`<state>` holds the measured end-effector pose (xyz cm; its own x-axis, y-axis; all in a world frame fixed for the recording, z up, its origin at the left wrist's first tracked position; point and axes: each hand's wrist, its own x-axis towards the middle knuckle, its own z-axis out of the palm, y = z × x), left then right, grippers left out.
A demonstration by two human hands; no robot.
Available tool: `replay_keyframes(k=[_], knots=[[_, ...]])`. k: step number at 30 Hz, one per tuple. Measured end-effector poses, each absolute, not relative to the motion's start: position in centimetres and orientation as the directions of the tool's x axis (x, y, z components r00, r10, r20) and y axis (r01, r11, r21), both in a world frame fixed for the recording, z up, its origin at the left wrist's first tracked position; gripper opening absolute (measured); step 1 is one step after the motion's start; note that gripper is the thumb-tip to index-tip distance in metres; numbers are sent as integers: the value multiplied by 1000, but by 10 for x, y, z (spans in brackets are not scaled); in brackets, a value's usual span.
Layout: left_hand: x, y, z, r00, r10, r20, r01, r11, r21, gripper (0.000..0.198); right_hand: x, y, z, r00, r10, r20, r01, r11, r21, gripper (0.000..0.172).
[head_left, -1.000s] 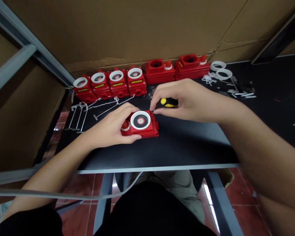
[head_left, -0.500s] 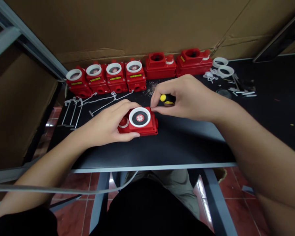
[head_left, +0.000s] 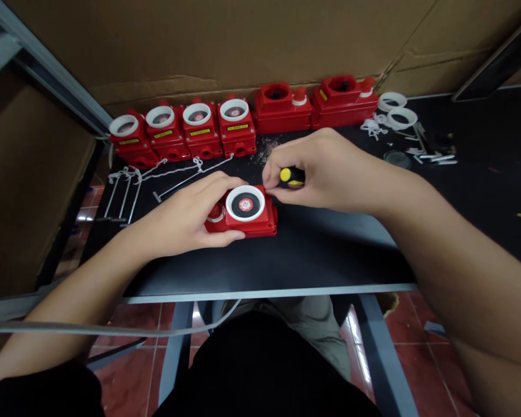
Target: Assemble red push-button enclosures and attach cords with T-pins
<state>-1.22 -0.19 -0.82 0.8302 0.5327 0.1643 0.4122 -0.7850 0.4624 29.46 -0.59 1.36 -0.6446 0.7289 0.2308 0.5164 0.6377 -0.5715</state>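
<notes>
A red alarm box (head_left: 254, 227) with a white ring (head_left: 229, 204) around a black round face lies flat on the black table. My left hand (head_left: 200, 211) is closed around its left part, thumb on the near side and fingers on the far side. A small red dome (head_left: 216, 212) shows beside that hand's palm. My right hand (head_left: 306, 168) holds a screwdriver (head_left: 294, 176) by its yellow-and-black handle, tucked in the palm; its shaft is hidden. Thumb and index fingertips pinch together at the box's far right corner; whatever is between them is too small to make out.
Several similar red boxes (head_left: 203, 142) line the cardboard wall. Small metal hammers (head_left: 120, 200) on white cords lie at left. White rings (head_left: 402, 118), a cord bundle (head_left: 373, 126) and metal rods (head_left: 436, 158) lie at right. A pale cable (head_left: 156, 332) crosses before the table edge.
The view has shifted slightly. Both hands keep their places on the red box, and the right fingertips stay at its corner.
</notes>
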Motion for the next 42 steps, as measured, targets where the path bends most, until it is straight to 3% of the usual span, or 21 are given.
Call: replay_keyframes(k=[26, 34, 42], knots=[[-11, -2, -3, 841, 518, 156, 400, -789, 465, 60, 298, -4, 11, -636, 697, 330, 464, 688, -559, 12], [-13, -1, -5, 838, 526, 146, 408, -782, 472, 61, 299, 0, 2, -694, 621, 364, 432, 764, -478, 11], [-10, -3, 1, 832, 541, 121, 426, -764, 485, 59, 306, 1, 8, -706, 619, 343, 400, 749, -529, 12]])
